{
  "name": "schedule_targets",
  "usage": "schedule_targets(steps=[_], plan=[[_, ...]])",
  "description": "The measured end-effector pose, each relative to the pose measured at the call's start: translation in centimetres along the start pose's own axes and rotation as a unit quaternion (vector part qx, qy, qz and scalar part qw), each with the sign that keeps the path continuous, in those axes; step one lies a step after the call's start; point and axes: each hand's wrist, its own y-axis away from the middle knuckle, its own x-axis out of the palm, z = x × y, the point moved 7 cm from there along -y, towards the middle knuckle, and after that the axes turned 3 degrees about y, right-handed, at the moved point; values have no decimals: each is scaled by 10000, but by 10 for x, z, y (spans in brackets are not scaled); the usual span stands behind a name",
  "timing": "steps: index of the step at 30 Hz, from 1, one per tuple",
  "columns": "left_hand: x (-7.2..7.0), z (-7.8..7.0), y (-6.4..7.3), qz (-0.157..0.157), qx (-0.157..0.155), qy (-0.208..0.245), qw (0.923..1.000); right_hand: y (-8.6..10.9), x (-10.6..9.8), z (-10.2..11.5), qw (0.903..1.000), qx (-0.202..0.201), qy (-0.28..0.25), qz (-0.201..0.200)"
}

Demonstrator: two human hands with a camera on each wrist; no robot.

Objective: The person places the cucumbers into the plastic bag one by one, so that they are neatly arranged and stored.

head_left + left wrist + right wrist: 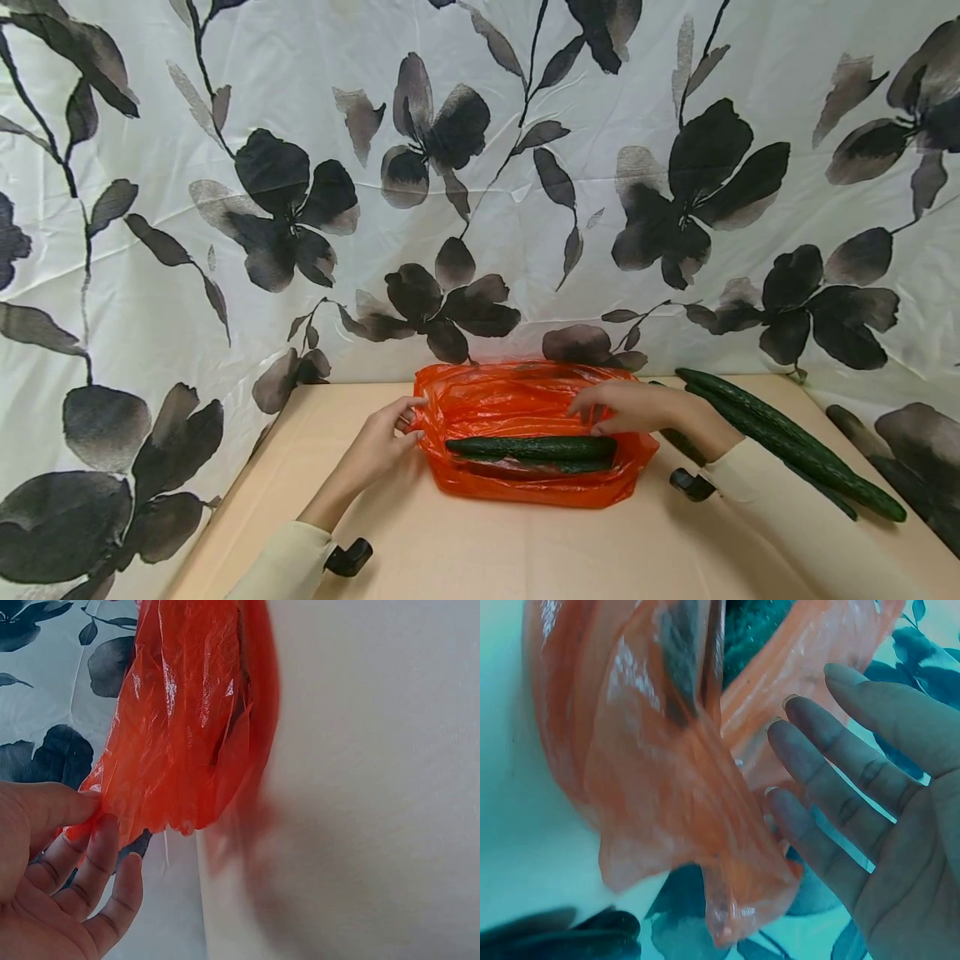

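Note:
An orange-red plastic bag (495, 400) lies on the table with its opening facing up. Inside, dark green cucumbers (532, 447) lie lengthwise, partly covered by the film. At the bag's left end my left hand (384, 440) pinches the gathered edge between thumb and index finger, as the left wrist view shows. My right hand (637, 407) hovers over the right end, its fingers (810, 757) spread and loosely straight with nothing in them. In the right wrist view the crumpled bag end (660, 795) hangs close to those fingertips, and a bumpy cucumber (754, 637) shows through the opening.
More long cucumbers (795, 437) lie slantwise on the table at the right, partly behind the right forearm. The pale table (480, 550) meets a white cloth with dark flowers (480, 192) at the back and sides.

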Motion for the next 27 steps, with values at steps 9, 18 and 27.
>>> schedule_targets(steps=[9,18,27], plan=[[0,0,1,-11,-16,6,10000,18,-14,-10,9996,79,-167,-198],[-1,-1,2,40,8,14,10000,45,-29,-18,9976,200,-427,-511],[-3,0,5,109,-64,19,9999,67,-36,-32,9946,156,-607,-822]])
